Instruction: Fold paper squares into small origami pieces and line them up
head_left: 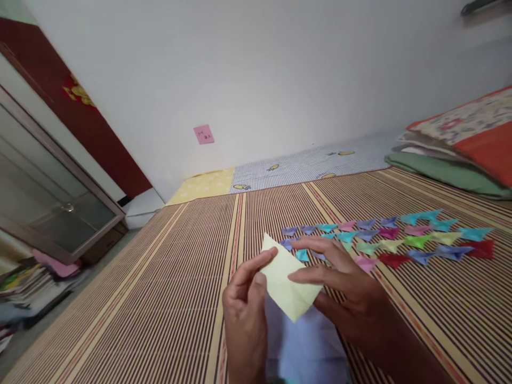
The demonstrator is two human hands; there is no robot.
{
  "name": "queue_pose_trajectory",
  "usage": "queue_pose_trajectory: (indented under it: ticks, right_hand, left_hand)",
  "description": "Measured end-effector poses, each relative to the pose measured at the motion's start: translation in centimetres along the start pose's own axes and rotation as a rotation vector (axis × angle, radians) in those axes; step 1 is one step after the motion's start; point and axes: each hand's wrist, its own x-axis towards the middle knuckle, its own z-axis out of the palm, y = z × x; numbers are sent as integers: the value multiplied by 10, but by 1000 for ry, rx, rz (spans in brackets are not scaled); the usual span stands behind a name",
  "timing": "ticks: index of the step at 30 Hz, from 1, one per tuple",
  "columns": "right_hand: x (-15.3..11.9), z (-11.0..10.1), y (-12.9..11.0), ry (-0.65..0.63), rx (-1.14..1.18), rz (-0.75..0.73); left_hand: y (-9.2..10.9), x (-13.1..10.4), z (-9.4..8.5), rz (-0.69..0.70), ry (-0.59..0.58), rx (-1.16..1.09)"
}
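Note:
A pale yellow sheet of folding paper (286, 285) is held up between my two hands, one corner pointing up and away, another down toward me. My left hand (247, 304) pinches its left edge, with the thumb and index finger on the near face. On the right edge, my right hand (352, 290) grips the paper with a finger on top and the thumb partly hidden below. Its index finger stretches out above the sheet. Behind the hands, several rows of small folded paper figures (417, 241) in blue, pink, green, yellow and red lie on the mat.
A striped woven mat (160, 298) covers the bed. Folded bedding (452, 168) is stacked at the right. A pink note (204, 134) sticks to the white wall. Below my hands lies a pale bluish surface (304, 341). A glass-panelled cabinet (52, 176) stands at the left.

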Motion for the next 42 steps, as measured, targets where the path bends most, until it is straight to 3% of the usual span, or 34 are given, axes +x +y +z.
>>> queue_pose_trajectory:
  ticks: [6, 9, 14, 18, 30, 38, 42]
  right_hand:
    - [-2, 12, -1, 62, 97, 189]
    - [-1, 15, -5, 100, 160, 283]
    - [0, 15, -11, 34, 188, 427]
    - [0, 14, -11, 17, 228, 415]
    - [0, 20, -5, 138, 136, 435]
    - [-1, 19, -1, 216, 271, 524]
    - [-2, 17, 0, 200, 288, 520]
  left_hand:
    - [0, 0, 12, 69, 84, -39]
    - [0, 1, 15, 23, 92, -156]
    - [-3, 5, 11, -126, 58, -287]
    - [-5, 6, 9, -225, -42, -225]
    - [-9, 6, 8, -153, -185, -100]
    - [-9, 8, 7, -106, -72, 35]
    - [-7, 8, 7, -144, -150, 53]
